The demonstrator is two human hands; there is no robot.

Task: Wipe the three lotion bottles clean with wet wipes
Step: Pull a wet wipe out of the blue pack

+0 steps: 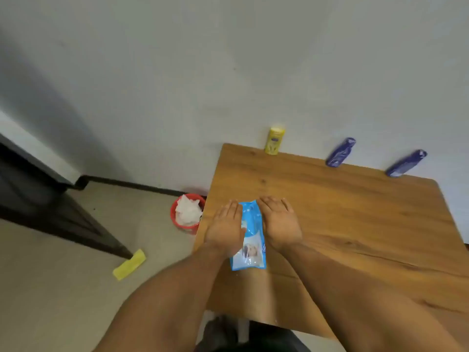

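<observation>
A blue pack of wet wipes (pixel 250 235) lies flat near the left front of the wooden table (pixel 342 214). My left hand (pixel 225 227) rests flat on its left side with straight fingers. My right hand (pixel 279 222) lies flat along its right side, fingers straight too. Three lotion bottles stand in a row at the table's far edge by the wall: a yellow bottle (pixel 274 141) on the left, a dark blue bottle (pixel 340 152) in the middle, and a second dark blue bottle (pixel 406 163) on the right.
A red bin (pixel 177 219) holding crumpled white wipes stands on the floor just left of the table. A yellow cloth (pixel 129 264) lies on the floor near the leg of a dark piece of furniture (pixel 50 204). A grey wall runs behind the table.
</observation>
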